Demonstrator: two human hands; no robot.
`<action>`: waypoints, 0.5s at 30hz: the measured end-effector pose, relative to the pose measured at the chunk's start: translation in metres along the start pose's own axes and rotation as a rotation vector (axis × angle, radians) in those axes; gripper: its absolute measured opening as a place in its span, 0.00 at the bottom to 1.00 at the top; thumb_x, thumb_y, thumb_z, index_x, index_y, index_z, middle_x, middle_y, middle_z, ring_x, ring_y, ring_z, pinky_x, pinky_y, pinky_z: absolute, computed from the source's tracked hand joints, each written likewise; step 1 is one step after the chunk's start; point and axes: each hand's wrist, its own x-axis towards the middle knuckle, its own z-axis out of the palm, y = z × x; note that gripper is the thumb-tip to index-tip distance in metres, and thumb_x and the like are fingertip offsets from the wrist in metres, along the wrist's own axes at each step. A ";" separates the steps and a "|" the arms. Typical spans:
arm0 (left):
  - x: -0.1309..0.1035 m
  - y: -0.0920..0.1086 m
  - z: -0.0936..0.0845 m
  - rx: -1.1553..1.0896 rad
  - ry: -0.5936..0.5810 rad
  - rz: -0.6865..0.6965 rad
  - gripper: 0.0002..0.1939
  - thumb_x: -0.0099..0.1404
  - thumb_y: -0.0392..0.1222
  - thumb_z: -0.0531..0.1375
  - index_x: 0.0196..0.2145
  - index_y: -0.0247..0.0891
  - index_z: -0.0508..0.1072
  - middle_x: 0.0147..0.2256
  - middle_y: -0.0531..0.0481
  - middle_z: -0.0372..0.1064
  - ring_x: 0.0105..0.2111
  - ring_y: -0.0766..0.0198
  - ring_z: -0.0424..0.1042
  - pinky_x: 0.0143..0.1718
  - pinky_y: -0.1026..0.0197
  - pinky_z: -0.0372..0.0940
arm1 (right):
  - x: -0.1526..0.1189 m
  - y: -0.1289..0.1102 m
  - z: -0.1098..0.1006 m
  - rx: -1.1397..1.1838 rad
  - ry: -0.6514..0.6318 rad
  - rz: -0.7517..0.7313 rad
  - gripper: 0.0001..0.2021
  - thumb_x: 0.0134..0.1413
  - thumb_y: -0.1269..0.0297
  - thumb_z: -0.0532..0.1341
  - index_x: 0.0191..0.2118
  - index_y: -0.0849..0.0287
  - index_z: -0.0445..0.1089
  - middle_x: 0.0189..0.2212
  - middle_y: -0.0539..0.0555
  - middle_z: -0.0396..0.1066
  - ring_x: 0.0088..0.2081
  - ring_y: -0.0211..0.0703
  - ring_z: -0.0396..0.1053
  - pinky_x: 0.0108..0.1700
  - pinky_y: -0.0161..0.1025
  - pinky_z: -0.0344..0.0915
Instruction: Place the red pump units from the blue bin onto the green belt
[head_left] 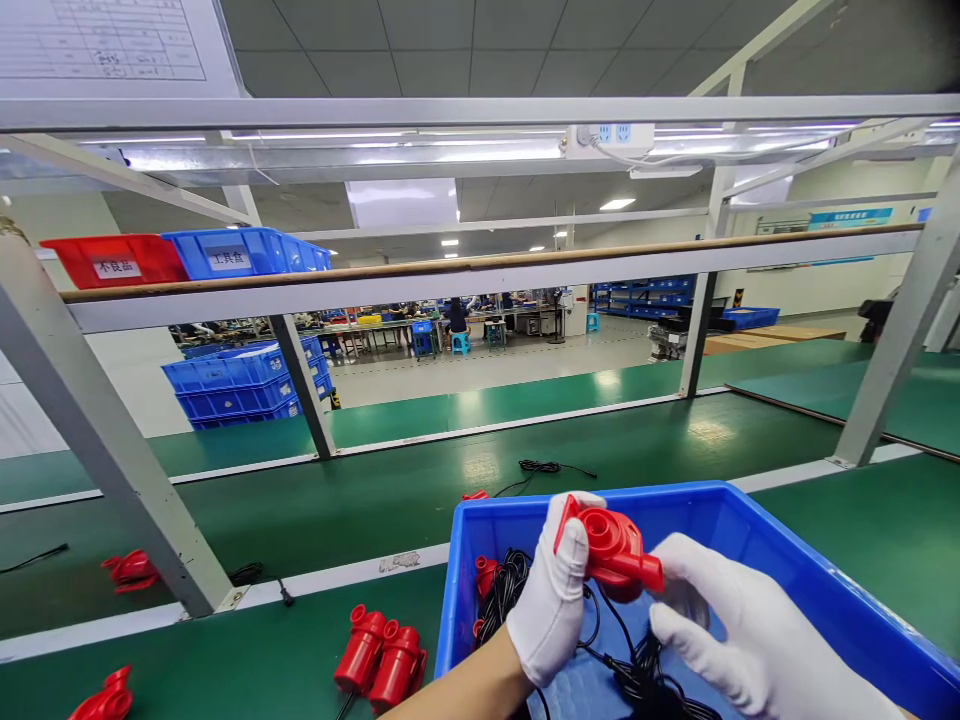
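My left hand (553, 590), in a white glove, is closed round a red electric air pump (611, 545) above a blue bin (780, 535). The pump's round opening faces me, and its short nozzle points right. My right hand (724, 620), also gloved, is beside the nozzle with thumb and fingers apart. I cannot tell whether its fingertips touch the nozzle. Inside the bin lie bundled black cords (645, 675) and more red parts (486, 575), partly hidden by my left hand. Two red pumps (379, 655) stand left of the bin on the green work surface.
Another red pump (105, 697) lies at the lower left, and one (131, 570) sits behind the grey post (112, 420). A black cord (544, 467) rests beyond the bin. An overhead shelf holds a red bin (112, 260) and a blue tray (247, 252). People work far back.
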 end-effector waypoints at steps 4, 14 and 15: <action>-0.001 -0.005 0.004 0.183 0.012 0.216 0.28 0.64 0.67 0.51 0.50 0.42 0.59 0.46 0.43 0.63 0.44 0.56 0.66 0.51 0.52 0.61 | 0.005 0.004 -0.001 0.103 -0.011 0.107 0.25 0.63 0.38 0.46 0.32 0.55 0.63 0.29 0.52 0.70 0.29 0.41 0.68 0.30 0.34 0.66; -0.006 -0.030 -0.015 0.592 0.040 0.644 0.52 0.54 0.45 0.70 0.65 0.52 0.41 0.61 0.37 0.50 0.59 0.44 0.58 0.59 0.43 0.57 | 0.010 -0.002 -0.032 0.036 -0.164 -0.440 0.13 0.66 0.52 0.53 0.43 0.51 0.72 0.42 0.55 0.73 0.43 0.44 0.71 0.48 0.36 0.69; -0.005 -0.029 -0.019 0.622 0.048 0.602 0.52 0.55 0.43 0.69 0.66 0.50 0.40 0.61 0.36 0.51 0.59 0.45 0.59 0.59 0.43 0.56 | 0.010 -0.001 -0.033 0.010 -0.184 -0.479 0.12 0.66 0.55 0.54 0.44 0.50 0.72 0.44 0.55 0.72 0.46 0.44 0.71 0.51 0.37 0.68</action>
